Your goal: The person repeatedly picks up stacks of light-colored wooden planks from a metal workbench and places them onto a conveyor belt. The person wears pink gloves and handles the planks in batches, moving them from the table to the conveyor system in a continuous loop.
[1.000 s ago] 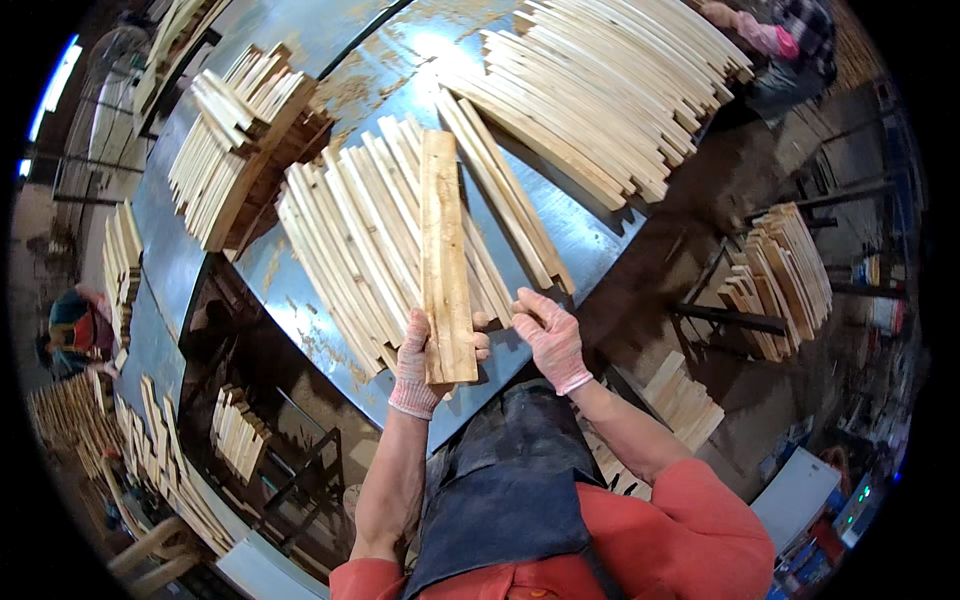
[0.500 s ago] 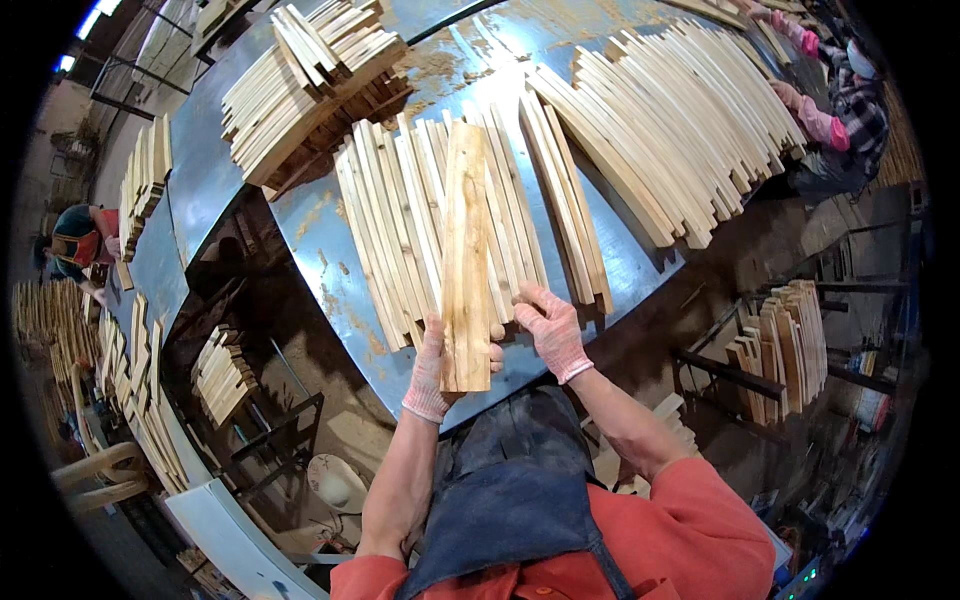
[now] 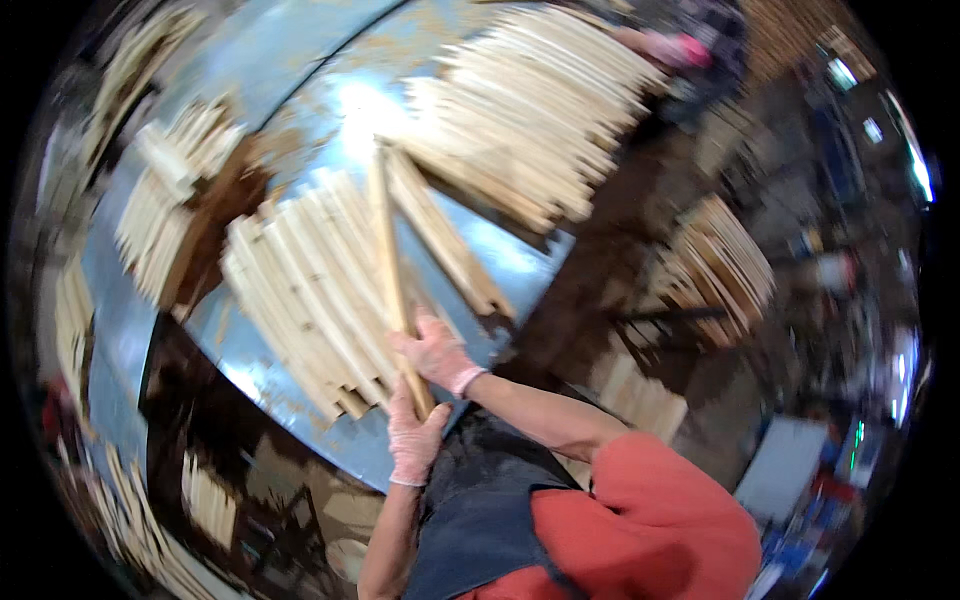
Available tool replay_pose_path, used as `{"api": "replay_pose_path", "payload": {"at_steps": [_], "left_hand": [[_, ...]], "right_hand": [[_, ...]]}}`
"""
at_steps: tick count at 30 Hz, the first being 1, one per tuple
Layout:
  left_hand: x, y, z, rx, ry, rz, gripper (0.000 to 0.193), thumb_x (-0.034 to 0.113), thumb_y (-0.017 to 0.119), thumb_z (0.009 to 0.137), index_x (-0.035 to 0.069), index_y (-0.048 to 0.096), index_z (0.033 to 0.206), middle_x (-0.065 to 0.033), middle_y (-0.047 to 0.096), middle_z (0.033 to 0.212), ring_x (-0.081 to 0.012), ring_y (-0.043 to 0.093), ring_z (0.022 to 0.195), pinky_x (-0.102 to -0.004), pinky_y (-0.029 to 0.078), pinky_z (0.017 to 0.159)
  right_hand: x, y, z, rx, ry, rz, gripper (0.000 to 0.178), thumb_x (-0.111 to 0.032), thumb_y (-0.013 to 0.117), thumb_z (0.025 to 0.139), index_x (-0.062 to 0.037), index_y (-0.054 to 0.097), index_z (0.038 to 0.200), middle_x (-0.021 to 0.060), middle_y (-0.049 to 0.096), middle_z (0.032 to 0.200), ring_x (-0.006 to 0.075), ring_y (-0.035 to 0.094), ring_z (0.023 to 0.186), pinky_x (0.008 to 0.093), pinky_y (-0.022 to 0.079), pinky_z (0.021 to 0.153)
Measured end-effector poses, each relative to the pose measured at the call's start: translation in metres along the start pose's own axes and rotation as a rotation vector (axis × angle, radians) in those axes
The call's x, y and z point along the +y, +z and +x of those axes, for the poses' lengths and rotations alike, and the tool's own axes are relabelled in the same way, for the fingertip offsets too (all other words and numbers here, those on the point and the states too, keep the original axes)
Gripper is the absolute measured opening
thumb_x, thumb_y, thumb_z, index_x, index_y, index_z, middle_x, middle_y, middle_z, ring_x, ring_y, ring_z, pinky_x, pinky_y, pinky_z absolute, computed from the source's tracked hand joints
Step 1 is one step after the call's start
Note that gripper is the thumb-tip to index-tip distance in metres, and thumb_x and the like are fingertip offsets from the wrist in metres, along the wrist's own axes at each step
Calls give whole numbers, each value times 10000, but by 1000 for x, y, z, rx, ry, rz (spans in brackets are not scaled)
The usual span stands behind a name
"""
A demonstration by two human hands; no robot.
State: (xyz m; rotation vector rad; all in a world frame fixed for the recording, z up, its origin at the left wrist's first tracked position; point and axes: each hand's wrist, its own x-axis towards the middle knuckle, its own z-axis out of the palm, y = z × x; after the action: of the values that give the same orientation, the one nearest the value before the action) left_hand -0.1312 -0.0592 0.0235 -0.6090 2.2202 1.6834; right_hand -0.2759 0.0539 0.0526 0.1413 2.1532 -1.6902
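A long wooden board (image 3: 384, 240) stands tilted on its narrow edge, pointing away from me over the metal table (image 3: 515, 258). Near its close end my left hand (image 3: 414, 440), in a pale glove, is closed around it. My right hand (image 3: 438, 350), gloved too, grips the board a little farther up from the right side. Just left of the board lies a row of pale wooden strips (image 3: 300, 290) side by side. To the right, a few more strips (image 3: 445, 230) lie at a slant. Motion blurs the picture somewhat.
A wide row of strips (image 3: 530, 100) covers the far right of the table, where a co-worker's pink-sleeved arm (image 3: 680, 48) reaches in. A taller stack of strips (image 3: 155, 235) stands at the left. Boards (image 3: 720, 265) lean on a rack at the right, beyond the table edge.
My view has swung to the right. The board has been turned from its broad face onto its narrow edge. My right hand has come from the strips beside it onto the board.
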Motion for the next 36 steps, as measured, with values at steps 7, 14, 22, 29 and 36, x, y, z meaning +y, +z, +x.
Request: {"api": "replay_pose_path", "payload": {"at_steps": [7, 14, 22, 29, 36], "left_hand": [[-31, 10, -28, -406, -18, -258, 710, 85, 734, 997, 45, 443, 1644, -164, 595, 1508, -263, 635, 1287, -401, 518, 1110], [-74, -23, -76, -349, -25, -267, 477, 150, 677, 1054, -32, 604, 1490, -123, 700, 1282, -177, 705, 1000, -332, 598, 888], [-132, -74, -127, -146, -219, -258, 489, 221, 696, 1051, -25, 617, 1466, -114, 740, 1231, -166, 719, 952, -312, 608, 853], [-170, -112, -146, -54, -281, -277, 503, 197, 724, 1047, -28, 589, 1476, -108, 736, 1171, -160, 702, 886, -306, 582, 737], [-193, -129, -161, 36, -385, -354, 535, 181, 729, 1044, -59, 547, 1486, -103, 695, 1116, -178, 661, 856, -321, 550, 723]], "right_hand": [[91, -95, -119, 439, -37, 102, 442, -240, 635, 1022, 5, 652, 1389, 145, 784, 1089, 199, 695, 932, 381, 572, 841], [248, -173, -389, 1208, 338, -491, 270, -307, 663, 1023, -38, 642, 1024, 193, 647, 896, 344, 624, 785, 512, 501, 716], [400, -214, -485, 1208, 811, -362, 235, -246, 600, 1002, -81, 683, 1148, 237, 629, 1134, 430, 629, 1110, 528, 507, 930], [440, -206, -461, 1024, 923, -555, 320, -263, 641, 992, -3, 710, 1166, 285, 752, 1102, 517, 718, 1050, 566, 578, 902], [493, -137, -414, 558, 990, -412, 399, -161, 608, 955, 48, 711, 1279, 292, 738, 1283, 465, 677, 1273, 514, 548, 1043]]}}
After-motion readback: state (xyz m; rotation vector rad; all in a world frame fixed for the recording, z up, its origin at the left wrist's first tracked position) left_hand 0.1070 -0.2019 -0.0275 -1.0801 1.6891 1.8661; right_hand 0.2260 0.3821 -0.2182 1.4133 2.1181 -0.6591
